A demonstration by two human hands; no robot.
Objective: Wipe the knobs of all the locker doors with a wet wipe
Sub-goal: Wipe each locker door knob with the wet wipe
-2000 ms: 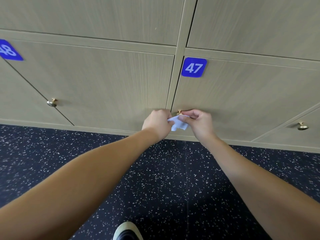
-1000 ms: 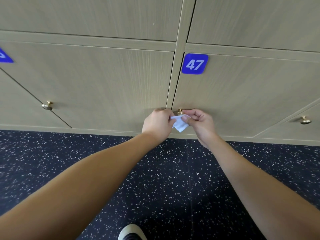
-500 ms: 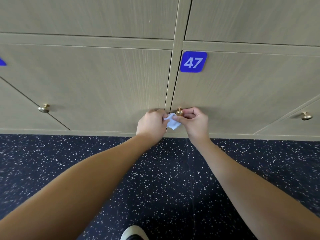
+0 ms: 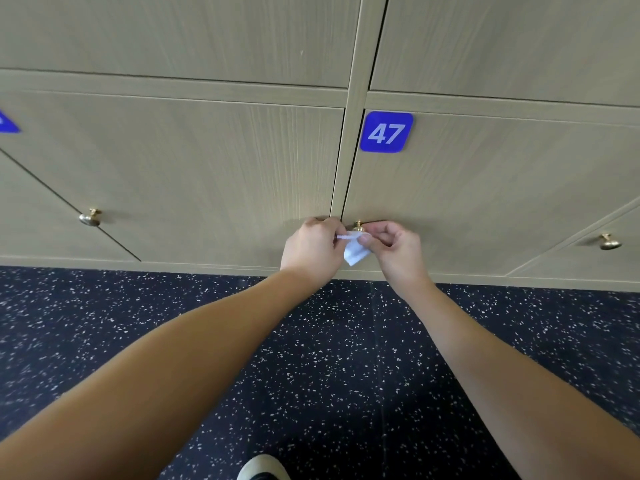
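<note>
A small white wet wipe (image 4: pixel 354 252) hangs between my two hands, just below the brass knob (image 4: pixel 358 225) of locker door 47 (image 4: pixel 485 209). My left hand (image 4: pixel 313 249) pinches the wipe's upper left edge. My right hand (image 4: pixel 394 249) pinches its upper right edge with thumb and forefinger. The knob shows above the wipe, partly hidden by my fingers. Another brass knob (image 4: pixel 90 218) sits on the door to the left, and a third knob (image 4: pixel 609 242) on the door at the far right.
A blue plate with 47 (image 4: pixel 386 132) marks the door's top left corner. Part of another blue plate (image 4: pixel 7 123) shows at the left edge. Below the lockers lies a dark speckled floor (image 4: pixel 346 358). My shoe (image 4: pixel 261 469) shows at the bottom.
My hands have drawn slightly apart, stretching the wipe's top edge just under the knob. The view has shifted a little to the right.
</note>
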